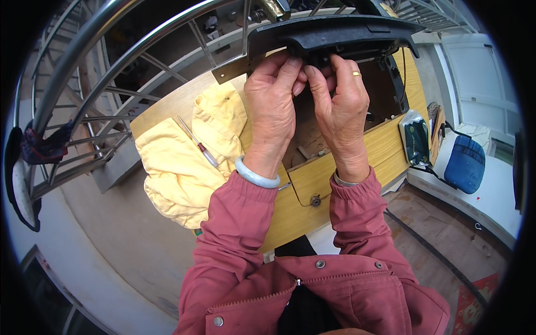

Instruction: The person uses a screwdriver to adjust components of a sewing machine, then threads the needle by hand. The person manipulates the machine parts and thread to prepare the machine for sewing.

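A black sewing machine head [331,35] is tipped back above the opening in its wooden table [310,217], with the underside of its bed towards me. My left hand [274,92] is up at that underside, thumb and fingers drawn together; whether they pinch something is hidden. Beside it, my right hand [343,92], a ring on one finger, has a small dark machine part [321,58] between thumb and forefinger. The fingertips of both hands nearly meet. Left of my arms, a screwdriver [198,142] with a clear and red handle lies on a yellow cloth [176,167].
Metal railings [146,37] curve along the left and back. A dark green packet [416,140] stands at the table's right end, near a blue chair back [465,163]. A small round metal part [315,201] lies on the tabletop. A black cable [435,255] crosses the floor.
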Demonstrator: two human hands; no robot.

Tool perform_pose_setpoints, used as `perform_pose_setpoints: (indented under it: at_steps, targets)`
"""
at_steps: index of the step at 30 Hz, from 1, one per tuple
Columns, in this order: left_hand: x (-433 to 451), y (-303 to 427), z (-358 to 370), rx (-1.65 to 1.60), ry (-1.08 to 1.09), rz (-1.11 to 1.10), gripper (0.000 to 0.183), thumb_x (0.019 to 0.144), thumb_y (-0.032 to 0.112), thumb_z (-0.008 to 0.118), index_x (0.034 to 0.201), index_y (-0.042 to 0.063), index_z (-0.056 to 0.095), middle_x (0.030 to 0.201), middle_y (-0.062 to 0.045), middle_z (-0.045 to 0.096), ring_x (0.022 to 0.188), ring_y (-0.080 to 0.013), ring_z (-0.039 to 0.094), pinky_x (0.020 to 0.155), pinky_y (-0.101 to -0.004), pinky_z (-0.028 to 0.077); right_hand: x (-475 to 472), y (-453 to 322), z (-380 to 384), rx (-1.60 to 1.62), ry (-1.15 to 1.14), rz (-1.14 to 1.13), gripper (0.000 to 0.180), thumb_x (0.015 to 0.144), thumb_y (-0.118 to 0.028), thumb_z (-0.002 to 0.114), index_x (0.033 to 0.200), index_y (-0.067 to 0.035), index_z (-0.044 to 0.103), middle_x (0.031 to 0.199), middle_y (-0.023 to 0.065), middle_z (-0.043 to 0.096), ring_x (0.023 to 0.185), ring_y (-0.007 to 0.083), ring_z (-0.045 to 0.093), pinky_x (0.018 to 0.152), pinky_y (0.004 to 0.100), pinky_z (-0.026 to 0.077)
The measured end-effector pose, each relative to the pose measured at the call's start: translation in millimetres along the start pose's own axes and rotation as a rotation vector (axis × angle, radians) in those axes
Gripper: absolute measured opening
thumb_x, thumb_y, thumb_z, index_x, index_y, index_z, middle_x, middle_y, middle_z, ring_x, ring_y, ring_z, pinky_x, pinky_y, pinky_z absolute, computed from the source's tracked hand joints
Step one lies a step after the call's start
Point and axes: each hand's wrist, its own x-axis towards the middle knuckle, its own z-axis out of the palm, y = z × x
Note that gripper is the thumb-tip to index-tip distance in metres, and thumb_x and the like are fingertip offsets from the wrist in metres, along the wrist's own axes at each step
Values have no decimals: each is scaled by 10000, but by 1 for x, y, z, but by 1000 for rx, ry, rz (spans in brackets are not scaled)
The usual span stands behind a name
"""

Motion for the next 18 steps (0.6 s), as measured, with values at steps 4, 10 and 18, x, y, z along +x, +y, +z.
perform_pose_setpoints:
  at_steps: [4, 10, 18]
  targets:
    - [-1, 1, 1, 41, -2, 18, 122, 965, 56, 726, 1071, 7, 689, 857, -8, 679, 713, -60, 600, 603, -206, 457, 2, 1, -3, -2, -27, -22, 322, 904, -134, 783, 1129, 25, 617, 906, 140, 619, 681, 274, 651, 576, 366, 525]
    - [-1, 1, 3, 90, 12, 40, 134, 960, 71, 739, 1070, 18, 685, 874, -2, 684, 725, -52, 614, 622, -195, 480, 2, 1, -3, 10, -38, -6, 322, 903, -133, 781, 1127, 30, 617, 909, 140, 623, 686, 269, 654, 577, 368, 526]
    - [-5, 2, 4, 192, 32, 107, 153, 946, 59, 754, 1063, -18, 694, 874, -24, 705, 752, -71, 653, 672, -222, 543, 3, 4, -4, 49, -51, -8, 317, 899, -142, 784, 1108, 28, 617, 897, 134, 620, 656, 263, 633, 557, 365, 510]
